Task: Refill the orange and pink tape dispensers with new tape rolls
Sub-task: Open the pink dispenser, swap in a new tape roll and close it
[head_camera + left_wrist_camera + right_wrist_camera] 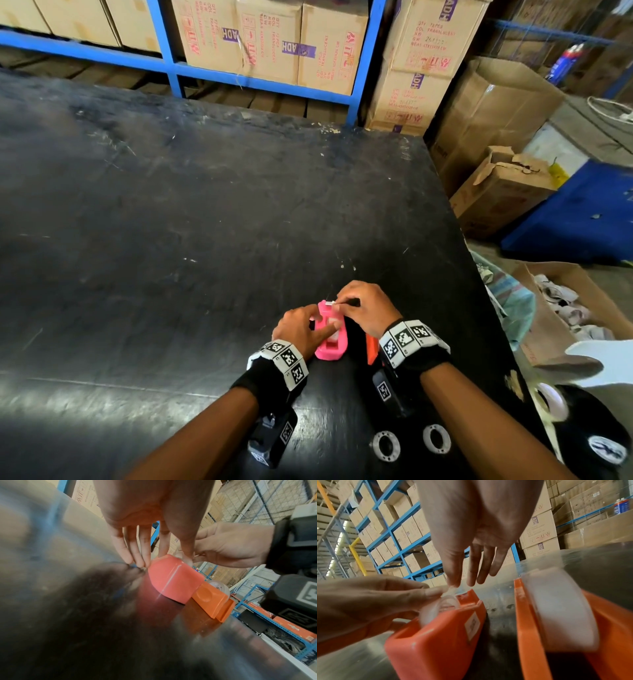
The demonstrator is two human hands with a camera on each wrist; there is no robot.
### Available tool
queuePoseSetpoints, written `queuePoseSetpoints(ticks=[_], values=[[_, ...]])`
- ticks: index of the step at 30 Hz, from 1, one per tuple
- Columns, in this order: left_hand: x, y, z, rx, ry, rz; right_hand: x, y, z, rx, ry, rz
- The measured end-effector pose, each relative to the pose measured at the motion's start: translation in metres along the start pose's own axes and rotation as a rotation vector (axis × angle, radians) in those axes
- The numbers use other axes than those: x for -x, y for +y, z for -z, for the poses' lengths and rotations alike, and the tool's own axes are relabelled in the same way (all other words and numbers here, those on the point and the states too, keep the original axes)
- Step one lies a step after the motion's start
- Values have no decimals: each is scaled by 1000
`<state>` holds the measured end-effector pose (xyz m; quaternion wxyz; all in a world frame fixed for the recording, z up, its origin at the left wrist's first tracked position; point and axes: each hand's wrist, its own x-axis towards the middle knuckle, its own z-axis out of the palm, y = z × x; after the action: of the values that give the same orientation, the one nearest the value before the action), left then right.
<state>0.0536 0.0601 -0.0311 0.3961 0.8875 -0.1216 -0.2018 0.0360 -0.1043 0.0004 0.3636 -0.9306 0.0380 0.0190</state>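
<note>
The black table (205, 205) fills most of the head view. Its far edge runs along a blue rack (260, 80) stacked with cardboard boxes (267, 41), and its right edge slants from far to near, with open cartons (503, 192) on the floor beyond it. The whole left and far stretch of the tabletop lies bare, so there is wide room there; everything in use crowds the near right corner.

Two dispensers stand side by side near the table's near edge. The pink dispenser (329, 337) is on the left, with a clear tape roll (436, 609) seated in its slot. The orange dispenser (371, 349) is just to its right, mostly hidden under the right wrist in the head view; the right wrist view shows a second white roll (559, 612) sitting in it. Nearer still, two empty white cores (386, 444) lie flat on the table, and one more roll (551, 399) lies by the right edge.

The left hand (301, 330) steadies the pink dispenser from the left: its thumb presses on the roll on top, while three straight fingers (135, 553) touch the table beside the body. The right hand (368, 310) is at the far end of the pink dispenser, thumb and forefinger pinching the loose end of tape (450, 589) at the metal cutter (329, 303), other fingers loosely extended.
</note>
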Motion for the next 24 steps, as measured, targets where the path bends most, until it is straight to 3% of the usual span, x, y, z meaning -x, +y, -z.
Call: queuePoseSetpoints(ticks=[7,24], values=[[-5,-3,4,28,-34,20,-20,1,6,9,-115,-7],[-1,-10,-2,15,3,45,-52,12,10,-63,-293,-189]])
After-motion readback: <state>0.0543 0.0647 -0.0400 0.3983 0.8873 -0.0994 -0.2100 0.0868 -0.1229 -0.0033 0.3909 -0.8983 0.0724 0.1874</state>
